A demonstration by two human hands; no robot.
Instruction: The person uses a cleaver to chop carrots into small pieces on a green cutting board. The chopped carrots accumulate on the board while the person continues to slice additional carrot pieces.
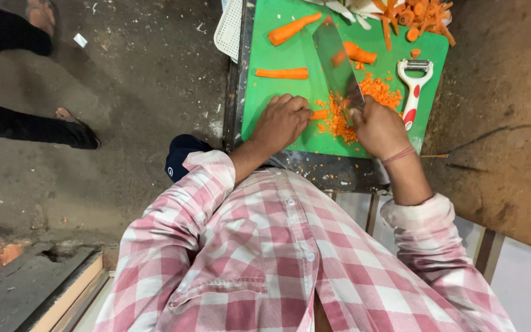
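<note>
My right hand (378, 128) grips the handle of a large cleaver (336, 61) whose blade rests over a pile of finely chopped carrot (364, 101) on a green cutting board (278, 92). My left hand (281, 122), fingers curled, presses a small carrot strip (319, 114) against the board beside the blade. Whole peeled carrot pieces (292, 29) and a long strip (281, 73) lie farther up the board. Another carrot piece (359, 54) shows behind the blade.
A white and red peeler (414, 83) lies at the board's right side. Cut carrot sticks and slices (416, 18) heap at the far right corner. A white perforated tray (228, 27) sits left of the board. Another person's sandalled feet (72, 126) stand on the concrete floor.
</note>
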